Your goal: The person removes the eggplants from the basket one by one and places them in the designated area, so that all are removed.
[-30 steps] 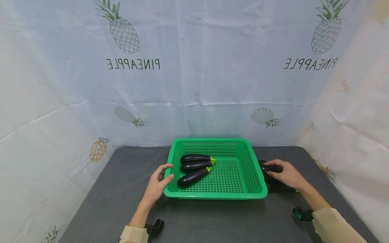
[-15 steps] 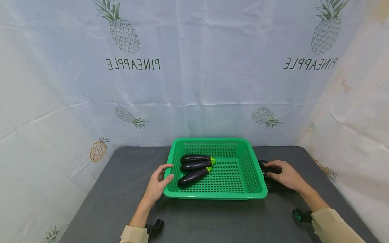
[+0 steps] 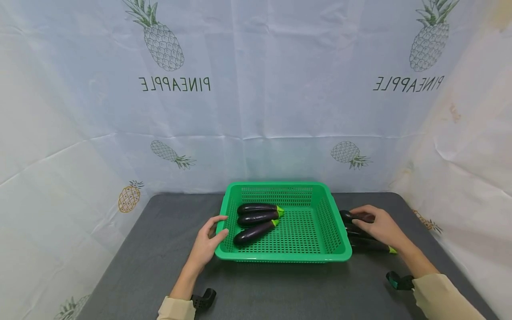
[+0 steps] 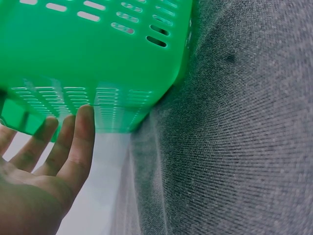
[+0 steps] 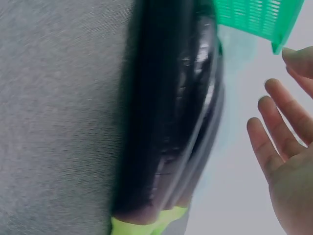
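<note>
In the head view, a green plastic basket [image 3: 282, 257] stands at the table's middle. Three dark purple eggplants [image 3: 256, 234] with green stem ends lie in its left half. My left hand [image 3: 205, 243] is at the basket's left rim, thumb and fingers spread; whether they touch it is unclear. The left wrist view shows these fingers [image 4: 80, 142] extended by the perforated wall. Right of the basket, more eggplants [image 3: 370, 245] lie side by side on the table, partly hidden by my right hand [image 3: 383, 226]. In the right wrist view its loosely bent fingers [image 5: 288, 107] look apart from the eggplants [image 5: 166, 122].
A dark grey cloth [image 3: 280, 293] covers the table. Behind it hangs a pale curtain [image 3: 256, 111] printed with pineapples, which also closes off both sides. Black devices [image 3: 204, 299] are worn at the wrists.
My right hand has shifted slightly up and to the right, showing more of the eggplants beneath it. The left hand, the basket and the eggplants inside it look still.
</note>
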### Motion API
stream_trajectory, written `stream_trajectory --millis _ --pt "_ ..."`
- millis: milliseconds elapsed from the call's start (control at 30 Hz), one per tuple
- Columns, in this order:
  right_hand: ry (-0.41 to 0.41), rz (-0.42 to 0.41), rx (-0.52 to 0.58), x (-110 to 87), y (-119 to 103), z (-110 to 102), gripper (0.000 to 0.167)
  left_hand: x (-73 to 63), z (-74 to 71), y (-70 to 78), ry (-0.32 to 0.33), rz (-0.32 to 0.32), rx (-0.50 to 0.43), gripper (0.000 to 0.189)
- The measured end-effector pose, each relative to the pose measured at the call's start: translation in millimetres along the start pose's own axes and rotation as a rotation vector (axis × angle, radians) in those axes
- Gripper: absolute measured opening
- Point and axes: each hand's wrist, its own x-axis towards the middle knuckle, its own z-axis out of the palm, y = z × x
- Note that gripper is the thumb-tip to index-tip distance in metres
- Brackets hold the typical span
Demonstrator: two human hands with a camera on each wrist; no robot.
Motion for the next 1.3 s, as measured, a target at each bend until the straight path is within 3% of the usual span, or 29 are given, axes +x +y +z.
stream_trajectory --millis 200,567,833,1300 --pt "0.023 -0.020 0.016 -2.1 -8.0 -7.6 0.030 0.2 0.2 -0.1 0.000 0.005 -0.001 0.042" --pt "0.103 -0.130 0.014 -4.7 -33.9 -6.9 0.023 -0.7 -1.6 0.9 -0.001 0.009 0.011 0.043" --pt "0.158 -0.115 0.041 -12.1 -45.2 5.3 0.025 -0.1 -0.6 1.2 -0.009 0.010 0.019 0.043" --pt "0.096 -0.108 0.149 -23.2 -43.0 36.0 0.037 -0.5 -2.4 4.9 -0.004 0.007 0.076 0.043"
